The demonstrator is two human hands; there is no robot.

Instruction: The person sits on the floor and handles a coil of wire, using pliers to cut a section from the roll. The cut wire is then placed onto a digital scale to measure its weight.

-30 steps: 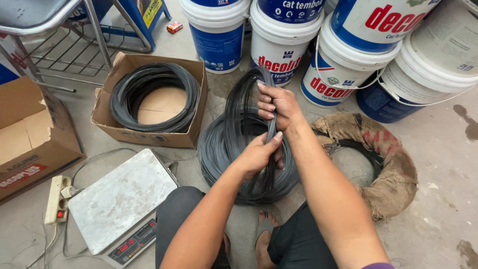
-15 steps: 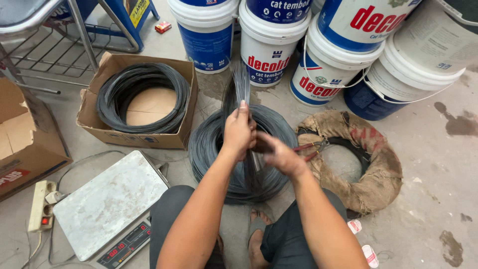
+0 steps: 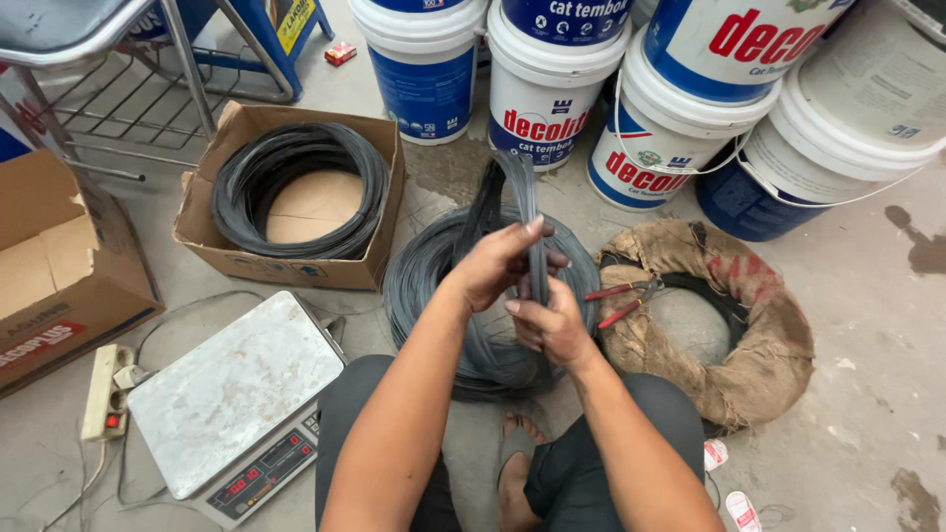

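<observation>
left hand (image 3: 493,266) clamped on wire bundle (image 3: 527,212) over coil (image 3: 434,286) | right hand (image 3: 547,325) gripping it lower | risk: springy strands slip, whip back, ends jab fingers

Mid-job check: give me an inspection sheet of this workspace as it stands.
Surface: stained concrete floor.
Job's things: wire bundle held upright over wire coil.
Clutter: red pliers on burlap-wrapped ring; boxed coil; scale; open carton.
Hands: left hand and right hand grip the bundle.
Cables: power strip beside scale.
Surroundings: paint buckets; metal chair.
</observation>
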